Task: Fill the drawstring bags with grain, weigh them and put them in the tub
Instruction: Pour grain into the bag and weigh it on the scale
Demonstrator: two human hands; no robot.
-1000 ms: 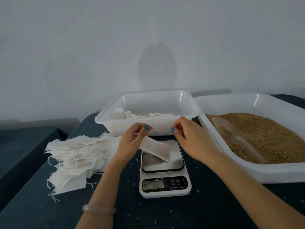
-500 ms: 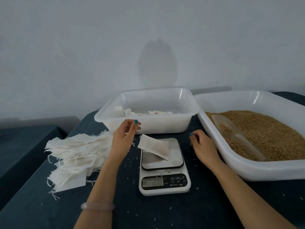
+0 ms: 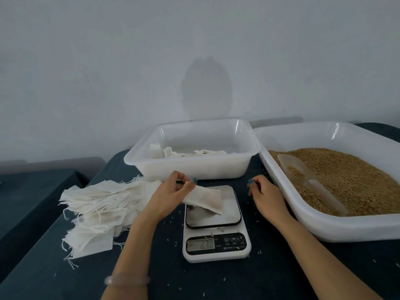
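A filled white drawstring bag lies slanted over the steel pan of a small digital scale, whose display reads 23.0. My left hand pinches the bag's upper left end between thumb and fingers. My right hand rests on the dark table to the right of the scale, fingers loosely curled and holding nothing. Behind the scale stands a white tub with a few filled bags inside. A large white tray on the right holds brown grain and a clear scoop.
A heap of empty white drawstring bags lies left of the scale. Loose grains are scattered over the dark table. A second dark surface sits lower at far left. A pale wall rises behind the tub.
After letting the bag go on the scale, my left hand has come back and pinched its end. My right hand drew away to the table beside the scale.
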